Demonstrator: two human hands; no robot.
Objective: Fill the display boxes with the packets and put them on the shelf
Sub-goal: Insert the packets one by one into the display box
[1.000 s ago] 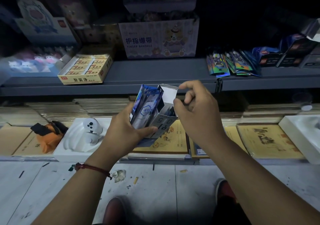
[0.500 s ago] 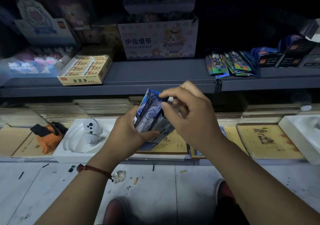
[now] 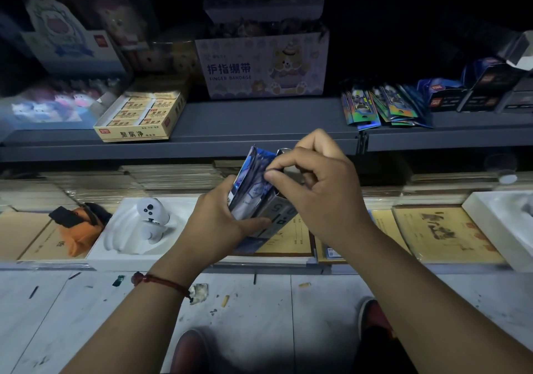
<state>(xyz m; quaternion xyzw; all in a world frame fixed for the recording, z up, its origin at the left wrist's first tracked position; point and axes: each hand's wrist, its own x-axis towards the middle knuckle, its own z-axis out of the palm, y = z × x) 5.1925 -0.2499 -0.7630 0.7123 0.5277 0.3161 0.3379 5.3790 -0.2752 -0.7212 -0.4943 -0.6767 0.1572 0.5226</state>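
Dim grey shelf, littered tiled floor

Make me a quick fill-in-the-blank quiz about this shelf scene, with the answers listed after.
The left hand grips the small grey cardboard display box while the right hand pinches the blue foil ___ standing in it.
The red string bracelet circles the ___ wrist.
The pale box printed FINGER BANDAGE shows a cartoon ___.
Loose shiny packets lie on the grey metal shelf to that box's ___.
Missing words: packets; left; bear; right.
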